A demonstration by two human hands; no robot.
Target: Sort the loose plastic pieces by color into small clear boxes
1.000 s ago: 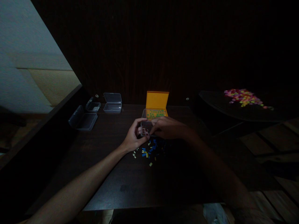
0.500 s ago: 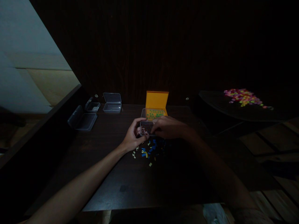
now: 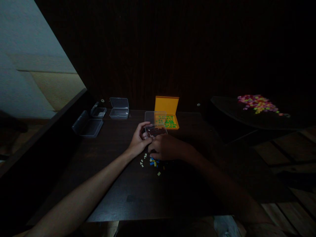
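My left hand [image 3: 141, 138] grips a clear plastic box [image 3: 156, 125] by its left side, thumb in front and fingers behind. The box is held a little above the table, its see-through lid swung open at the back, with small dark pieces inside. Just in front of the box is my right hand [image 3: 163, 146], fingers curled downward over a scatter of small building bricks. Blue bricks [image 3: 151, 163], a yellow brick [image 3: 155, 164] and pale pieces [image 3: 142, 163] show beside its fingertips. Whatever those fingertips pinch is hidden.
Behind the held box stands an open orange case [image 3: 167, 105] with green pieces in it. Open clear boxes [image 3: 119, 113] [image 3: 91, 128] sit at the left, near the side panel. A heap of pink and yellow pieces [image 3: 259, 103] lies on a dark surface at right.
My right hand has moved out of the clear box, left and toward me, down over the loose bricks. The box in my left hand has shifted slightly left and away.
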